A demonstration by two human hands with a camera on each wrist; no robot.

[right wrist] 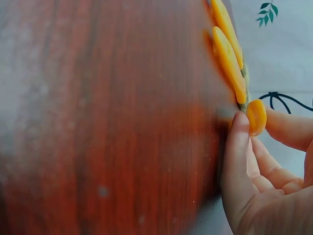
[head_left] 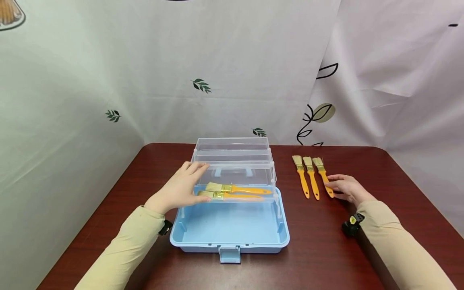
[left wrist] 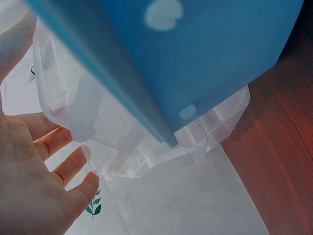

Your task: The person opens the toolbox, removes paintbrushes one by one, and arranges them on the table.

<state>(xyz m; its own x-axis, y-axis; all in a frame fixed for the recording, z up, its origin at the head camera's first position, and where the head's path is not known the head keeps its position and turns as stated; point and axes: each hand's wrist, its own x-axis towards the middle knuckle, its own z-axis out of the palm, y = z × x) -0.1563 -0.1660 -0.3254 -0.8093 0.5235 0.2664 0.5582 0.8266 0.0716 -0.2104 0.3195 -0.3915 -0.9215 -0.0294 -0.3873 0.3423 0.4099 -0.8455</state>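
A light blue box [head_left: 232, 225] stands raised open on the table, with clear tiered trays [head_left: 253, 173] above its rear half. Two paintbrushes with yellow handles, the rear brush [head_left: 250, 190] and the front brush [head_left: 241, 196], lie sideways in the front tray. My left hand [head_left: 175, 189] holds the left end of that tray, fingers at the top and thumb low. To the right, my right hand [head_left: 346, 188] pinches the handle of the rightmost paintbrush [right wrist: 257, 117] between thumb and index finger. Its bristles point toward the back wall.
Two more paintbrushes, one on the left [head_left: 301, 177] and one in the middle [head_left: 311, 178], lie side by side on the dark red table [head_left: 308, 241]. A latch [head_left: 229, 254] hangs from the box front. White patterned cloth [head_left: 232, 60] encloses the table behind and beside.
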